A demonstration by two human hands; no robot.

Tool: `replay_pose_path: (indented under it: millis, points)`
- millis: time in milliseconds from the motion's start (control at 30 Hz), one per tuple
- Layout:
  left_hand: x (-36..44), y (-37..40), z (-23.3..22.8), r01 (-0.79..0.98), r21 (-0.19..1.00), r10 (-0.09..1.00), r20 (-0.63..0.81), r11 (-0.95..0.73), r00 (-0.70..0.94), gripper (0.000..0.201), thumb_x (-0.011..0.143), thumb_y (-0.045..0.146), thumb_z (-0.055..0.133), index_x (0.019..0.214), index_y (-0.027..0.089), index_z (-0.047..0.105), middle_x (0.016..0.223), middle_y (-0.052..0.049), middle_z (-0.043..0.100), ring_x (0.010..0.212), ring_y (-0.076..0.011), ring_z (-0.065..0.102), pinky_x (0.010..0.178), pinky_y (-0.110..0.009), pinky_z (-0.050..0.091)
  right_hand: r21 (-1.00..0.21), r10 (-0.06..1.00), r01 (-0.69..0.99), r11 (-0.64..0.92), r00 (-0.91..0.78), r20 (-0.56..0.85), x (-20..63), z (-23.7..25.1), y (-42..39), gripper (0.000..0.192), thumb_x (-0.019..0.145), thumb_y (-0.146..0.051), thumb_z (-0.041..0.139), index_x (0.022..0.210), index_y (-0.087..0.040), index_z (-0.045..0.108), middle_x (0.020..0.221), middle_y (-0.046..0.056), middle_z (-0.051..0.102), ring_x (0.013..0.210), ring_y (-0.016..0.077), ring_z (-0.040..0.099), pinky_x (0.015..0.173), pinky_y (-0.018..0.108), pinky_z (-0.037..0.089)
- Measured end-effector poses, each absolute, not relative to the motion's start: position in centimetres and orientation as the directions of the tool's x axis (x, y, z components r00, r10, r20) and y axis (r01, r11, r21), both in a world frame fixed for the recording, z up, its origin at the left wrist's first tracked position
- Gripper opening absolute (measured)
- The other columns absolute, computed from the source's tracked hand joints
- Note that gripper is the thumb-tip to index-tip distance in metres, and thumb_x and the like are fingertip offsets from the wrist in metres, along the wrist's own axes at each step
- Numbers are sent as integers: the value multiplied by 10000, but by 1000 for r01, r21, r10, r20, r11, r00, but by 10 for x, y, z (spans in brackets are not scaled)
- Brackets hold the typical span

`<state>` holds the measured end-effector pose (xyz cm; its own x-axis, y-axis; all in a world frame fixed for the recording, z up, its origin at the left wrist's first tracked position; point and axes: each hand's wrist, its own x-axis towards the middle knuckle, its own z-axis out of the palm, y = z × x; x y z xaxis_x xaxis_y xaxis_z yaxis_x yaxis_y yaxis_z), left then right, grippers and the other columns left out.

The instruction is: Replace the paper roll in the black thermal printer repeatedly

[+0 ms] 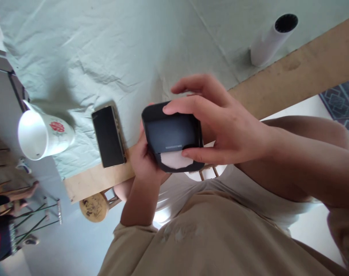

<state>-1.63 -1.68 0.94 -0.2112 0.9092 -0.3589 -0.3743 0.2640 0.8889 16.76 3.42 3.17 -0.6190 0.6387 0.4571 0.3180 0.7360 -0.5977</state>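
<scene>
I hold a black, rounded, box-shaped device (171,132) over the table's near edge. It has a glossy dark panel, small pale lettering too blurred to read and a piece of white paper (176,159) at its lower side. My left hand (147,155) is closed around its left side and underside; some of its fingers are hidden. From the right, my right hand (220,122) reaches over the device with fingers spread. Its index fingertip touches the top face near the far edge, and the thumb lies by the paper. Another finger is raised above, slightly blurred.
A smartphone (109,136) lies on the pale green cloth (140,46), beside a white mug (46,134) with a red flower. At the far right stands a white cylinder (270,40) with a dark top. Below the wooden table edge (295,63) is a round stool (94,207).
</scene>
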Motion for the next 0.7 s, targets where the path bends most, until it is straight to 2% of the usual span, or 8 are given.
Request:
replay_pose_path:
  millis: [100,133,200,267,367,433,567,700]
  points:
    - [-17,-21,2,-435,888,941,-262,148,-215,351,910,482,526,1071,237,719,1104,-10,733,1182,-193,639,1113,-326,471,-522,662,410,748,-515,544,169,36,33,531,844,-519,641,1178,-117,550,1034,88,493,1038,131,500,904,301,490]
    - [-17,-23,0,-429,894,946,-241,130,-216,313,911,467,541,1034,247,727,1095,0,735,1169,-183,645,1105,-312,471,-549,684,411,728,-480,548,169,38,33,506,836,-504,659,1134,-108,554,909,54,482,891,96,502,794,275,472]
    - [-19,-25,-3,-392,911,961,-214,131,-177,226,893,415,603,1019,278,729,1125,22,724,1194,-175,632,1086,-290,473,-661,756,374,651,-399,519,169,41,32,397,868,-449,638,1048,-116,521,765,-10,414,640,19,398,612,227,368]
    - [-19,-24,-2,-364,920,980,-186,147,-73,289,886,403,624,1154,312,681,1263,21,669,1299,-198,564,1123,-315,444,-744,817,337,577,-235,526,168,42,33,267,910,-367,592,925,-142,450,752,-25,388,568,-11,318,553,209,276]
    - [-18,-20,5,-378,912,987,-143,158,67,455,896,419,608,1337,319,560,1434,-14,542,1416,-251,442,1195,-394,369,-764,806,289,577,-50,589,167,40,36,311,921,-284,557,772,-144,322,771,-2,427,683,23,498,616,202,334]
    - [-16,-18,8,-391,905,986,-143,167,88,477,919,423,568,1375,292,525,1454,-46,515,1424,-269,428,1211,-430,340,-701,788,374,607,-171,592,166,39,36,286,911,-275,541,741,-137,357,746,5,493,698,45,538,621,206,348]
    - [-14,-19,8,-387,904,984,-165,179,69,483,926,410,556,1384,270,498,1497,-57,476,1413,-250,442,1206,-400,350,-351,747,680,643,-459,481,163,39,31,168,895,-269,485,854,-167,612,783,-25,616,581,35,403,544,225,175]
    - [-13,-20,4,-372,914,987,-157,159,37,475,901,426,594,1353,298,530,1452,-25,527,1358,-203,505,1140,-307,425,-293,806,751,593,-555,208,159,45,23,209,895,-275,452,912,-198,645,916,-23,646,524,16,308,565,250,71]
